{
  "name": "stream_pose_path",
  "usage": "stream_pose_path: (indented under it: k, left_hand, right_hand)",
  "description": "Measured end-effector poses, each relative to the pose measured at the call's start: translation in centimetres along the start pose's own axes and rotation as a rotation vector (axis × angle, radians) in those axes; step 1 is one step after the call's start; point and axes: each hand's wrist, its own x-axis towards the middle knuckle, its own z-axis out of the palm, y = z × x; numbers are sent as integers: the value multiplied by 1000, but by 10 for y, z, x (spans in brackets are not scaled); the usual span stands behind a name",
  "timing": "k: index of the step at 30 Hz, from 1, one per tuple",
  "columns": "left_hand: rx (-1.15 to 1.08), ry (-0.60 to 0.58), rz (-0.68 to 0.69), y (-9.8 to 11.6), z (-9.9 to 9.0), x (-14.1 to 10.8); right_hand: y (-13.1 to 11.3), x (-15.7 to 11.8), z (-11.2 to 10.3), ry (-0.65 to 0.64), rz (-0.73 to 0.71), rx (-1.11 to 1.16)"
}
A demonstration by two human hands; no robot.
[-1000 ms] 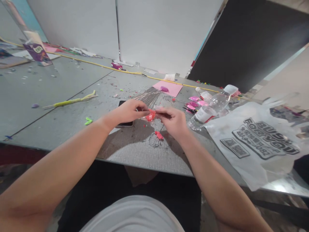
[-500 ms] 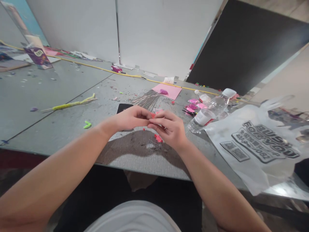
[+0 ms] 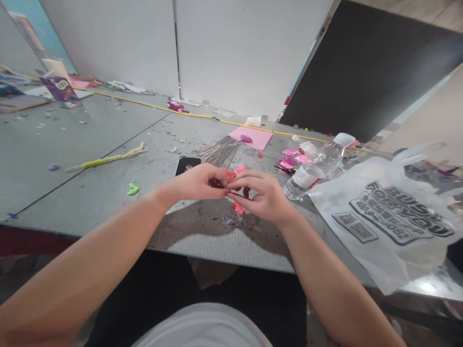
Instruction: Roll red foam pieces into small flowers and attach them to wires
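My left hand (image 3: pixel 203 181) and my right hand (image 3: pixel 261 193) meet over the table near its front edge. Thumbs and fingers of both are pinched together at the tips, and whatever lies between them is too small or hidden to make out. Just behind the left fingertips shows a red clay-like lump (image 3: pixel 228 175); I cannot tell if it is held or lying on the table. Small red pieces (image 3: pixel 238 208) lie on the table below the right fingers. Partly covered by the left hand is a dark phone-like rectangle (image 3: pixel 187 165).
Beyond the hands, thin wires (image 3: pixel 222 150) fan toward a pink sheet (image 3: pixel 256 138) bearing a purple lump (image 3: pixel 246 139). To the right stand a plastic bottle (image 3: pixel 314 171) and a white bag (image 3: pixel 383 217). A yellow-green wrapped stem (image 3: pixel 108 158) and green piece (image 3: pixel 133 189) lie left.
Both hands have shifted slightly to the right and the right fingers have opened into a wider arch, the fingertips still meeting. The view has moved slightly.
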Motion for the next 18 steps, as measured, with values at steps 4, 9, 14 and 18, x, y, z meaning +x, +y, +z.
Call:
stream_pose_path:
  k: [4,9,14,18]
  left_hand:
    - [66,11,146,5,0,0]
    - [181,101,203,7,-1,-2]
    - [157,173,131,6,0,-1]
    - [60,204,116,7,0,2]
  right_hand:
    - [-3,-1,2,2,148,112]
    - [2,-2,11,78,352,358]
    - [6,2,15,128,497,615]
    - [8,5,14,183,526,715]
